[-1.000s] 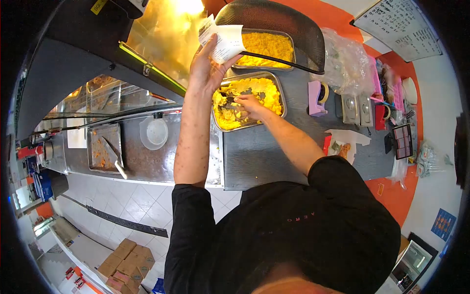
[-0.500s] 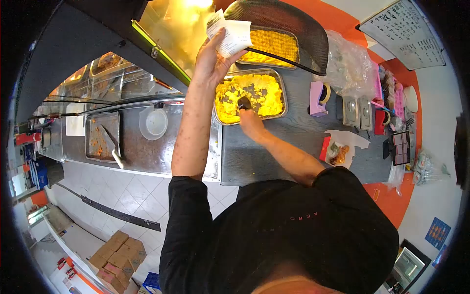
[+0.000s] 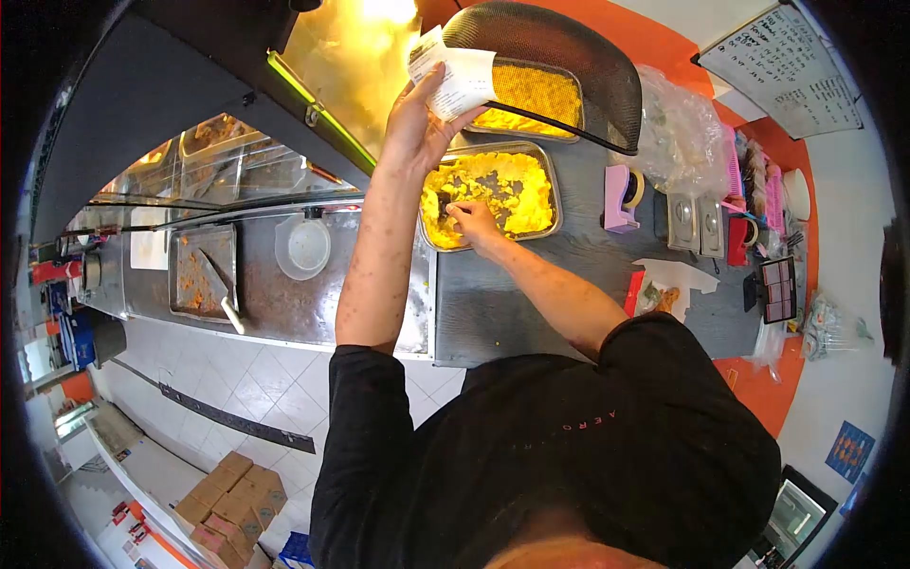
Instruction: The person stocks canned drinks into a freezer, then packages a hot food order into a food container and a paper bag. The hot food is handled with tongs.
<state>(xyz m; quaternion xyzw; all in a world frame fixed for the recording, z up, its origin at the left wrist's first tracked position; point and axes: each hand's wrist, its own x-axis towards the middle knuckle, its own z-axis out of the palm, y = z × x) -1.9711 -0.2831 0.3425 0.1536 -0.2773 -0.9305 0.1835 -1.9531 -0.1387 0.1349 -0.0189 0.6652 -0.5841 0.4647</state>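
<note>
Yellow mash (image 3: 517,171) met a dark utensil (image 3: 444,199) at nine o'clock in its tray (image 3: 556,194), seemingly mid-scoop; right fingers (image 3: 459,208) gripped the utensil, left fingers (image 3: 429,85) pinched printed paper (image 3: 466,81); steady pressure seemed needed.

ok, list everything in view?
Trays: 3, grey, centre and left
Food: 2 batches, yellow, centre
Knife: 1, white-handled, left
Tub: 1, clear, left
Mesh panel: 1, black, top
Tape dispenser: 1, lilac, right
Carton: 1, red-white, right
Whiteboard: 1, white, right
Boxes: several, brown, lower left
Counter: 1, grey, centre
Plastic: uncountable, clear, right
Clutter: uncountable, mixed, right
Papers: count unclear, white, left hand
Utensil: 1, dark, right hand
Hands: 2, bare, upper centre
</note>
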